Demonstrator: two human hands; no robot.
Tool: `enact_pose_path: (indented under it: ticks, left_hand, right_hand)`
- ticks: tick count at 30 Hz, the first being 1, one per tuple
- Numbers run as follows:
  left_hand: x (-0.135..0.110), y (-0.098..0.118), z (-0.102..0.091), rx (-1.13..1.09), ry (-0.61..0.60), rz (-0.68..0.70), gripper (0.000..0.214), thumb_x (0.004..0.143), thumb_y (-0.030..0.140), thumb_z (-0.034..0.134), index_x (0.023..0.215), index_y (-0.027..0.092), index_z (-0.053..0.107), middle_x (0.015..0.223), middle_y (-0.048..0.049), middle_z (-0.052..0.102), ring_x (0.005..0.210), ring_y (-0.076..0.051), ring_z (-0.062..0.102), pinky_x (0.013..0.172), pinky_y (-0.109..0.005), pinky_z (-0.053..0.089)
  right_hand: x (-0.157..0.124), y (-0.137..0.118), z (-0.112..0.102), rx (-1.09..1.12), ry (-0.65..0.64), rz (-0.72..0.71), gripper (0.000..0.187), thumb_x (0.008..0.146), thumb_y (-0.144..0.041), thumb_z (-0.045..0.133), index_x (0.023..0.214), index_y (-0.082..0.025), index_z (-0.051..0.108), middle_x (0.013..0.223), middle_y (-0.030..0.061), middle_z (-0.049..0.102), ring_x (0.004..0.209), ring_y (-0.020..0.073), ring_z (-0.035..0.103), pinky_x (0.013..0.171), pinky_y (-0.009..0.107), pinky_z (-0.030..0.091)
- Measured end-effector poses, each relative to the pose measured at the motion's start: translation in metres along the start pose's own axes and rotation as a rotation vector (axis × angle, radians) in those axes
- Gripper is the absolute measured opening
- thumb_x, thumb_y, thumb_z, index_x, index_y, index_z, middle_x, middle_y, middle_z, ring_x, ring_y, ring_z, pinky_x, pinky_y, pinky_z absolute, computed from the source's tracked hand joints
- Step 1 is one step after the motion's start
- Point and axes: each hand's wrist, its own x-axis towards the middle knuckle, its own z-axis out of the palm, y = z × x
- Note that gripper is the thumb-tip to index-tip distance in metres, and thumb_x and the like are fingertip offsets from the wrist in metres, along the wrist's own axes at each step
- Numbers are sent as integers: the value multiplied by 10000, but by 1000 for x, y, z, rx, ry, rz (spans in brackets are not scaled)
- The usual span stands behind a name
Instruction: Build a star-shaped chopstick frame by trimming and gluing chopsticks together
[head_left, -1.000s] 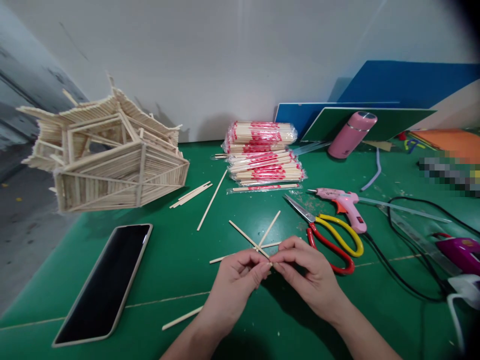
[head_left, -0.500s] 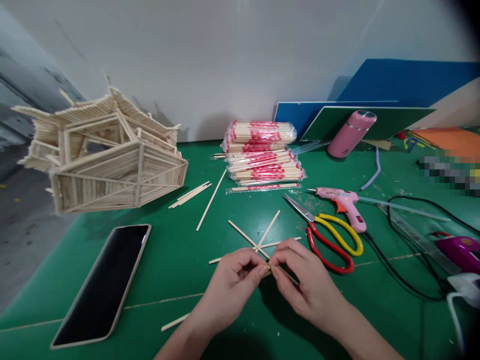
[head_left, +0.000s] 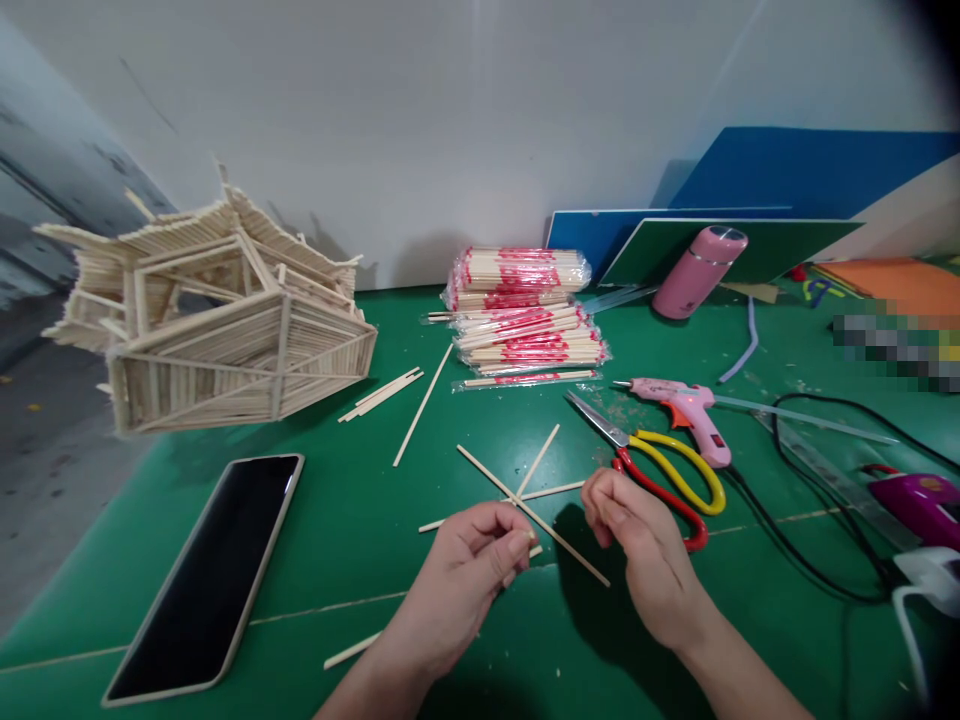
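Note:
My left hand (head_left: 469, 575) is closed, thumb pressed to the fingertips, over the table front. A small pale bit shows at its fingertips, too small to name. A wooden stick (head_left: 351, 651) passes beneath this hand, and an end comes out by the fingertips. My right hand (head_left: 637, 545) hangs apart to the right, fingers curled and pinched beside the scissors' red handle; anything inside is hidden. Between and beyond the hands, a long stick (head_left: 566, 543) crosses other thin sticks (head_left: 541, 455) on the green table.
A stick-built model (head_left: 277, 350) stands left, behind a phone (head_left: 202, 580). Wrapped chopsticks (head_left: 525, 310) are piled at the back. On the right lie scissors (head_left: 600, 420), a pink glue gun (head_left: 697, 415) with a black cable (head_left: 780, 555), and a pink bottle (head_left: 699, 275).
My right hand has parted from my left, moving right and slightly up, its fingers curling in. The left hand stays nearly in place. The long stick's near end is now uncovered.

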Motion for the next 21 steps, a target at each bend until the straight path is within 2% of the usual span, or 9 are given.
enact_pose_path:
  ticks: [3, 6, 7, 9, 10, 12, 15, 17, 21]
  left_hand:
    - [1, 1, 1, -109, -26, -27, 207, 665, 314, 655, 658, 134, 555, 543, 32, 449, 502, -60, 332, 483, -198, 224]
    - [0, 3, 4, -164, -49, -36, 208, 670, 309, 654, 648, 131, 549, 539, 33, 443, 490, -57, 328, 475, -202, 212]
    - [0, 4, 5, -172, -53, -41, 215, 670, 315, 654, 643, 132, 545, 541, 32, 444, 487, -57, 328, 473, -202, 210]
    - [0, 4, 6, -177, -50, -54, 233, 664, 329, 659, 634, 131, 540, 553, 27, 449, 491, -57, 331, 473, -201, 211]
    - [1, 3, 6, -176, -47, -61, 238, 662, 333, 660, 633, 130, 539, 563, 24, 453, 496, -58, 335, 475, -200, 215]
    - [1, 0, 6, -164, -45, -63, 238, 669, 335, 653, 638, 129, 538, 578, 21, 455, 506, -58, 337, 485, -196, 225]
    - [2, -4, 5, -156, -40, -39, 225, 680, 330, 643, 645, 134, 537, 576, 28, 442, 524, -62, 338, 517, -195, 253]
    - [2, -5, 4, -148, -21, -18, 221, 682, 324, 641, 637, 136, 533, 565, 30, 438, 535, -68, 342, 533, -197, 265]
    - [0, -3, 5, -98, 44, -4, 211, 685, 312, 637, 624, 133, 543, 562, 21, 471, 526, -69, 344, 521, -198, 259]
  right_hand:
    - [-3, 1, -11, -25, 25, -31, 303, 870, -284, 290, 580, -207, 330, 572, -21, 362, 517, 117, 356, 477, 262, 291]
    - [-2, 6, -25, -204, 206, -58, 316, 854, -314, 358, 557, -208, 371, 549, -25, 363, 506, 120, 369, 479, 262, 300]
    - [-1, 7, -28, -296, 295, -56, 256, 830, -322, 418, 603, -205, 434, 593, -15, 412, 531, 125, 397, 498, 264, 322]
    - [1, 7, -28, -444, 415, -58, 135, 769, -314, 529, 855, -210, 533, 784, 27, 502, 623, 148, 457, 569, 285, 375]
    - [1, 5, -25, -465, 418, -76, 263, 748, -300, 560, 994, -221, 515, 877, 48, 511, 674, 162, 478, 607, 299, 395]
    - [0, -2, -13, -367, 267, -134, 323, 758, -251, 549, 1077, -232, 502, 867, 51, 525, 711, 170, 499, 640, 305, 422]
    - [-2, -14, 8, -123, -61, -150, 186, 783, -187, 515, 945, -220, 600, 821, 43, 572, 740, 159, 535, 635, 271, 449]
    - [-2, -18, 18, -38, -116, -123, 160, 790, -173, 513, 888, -216, 632, 797, 36, 590, 740, 150, 549, 638, 260, 452]
    - [1, -15, 22, 89, -101, -36, 136, 795, -204, 524, 835, -214, 654, 740, 26, 600, 692, 140, 557, 605, 255, 448]
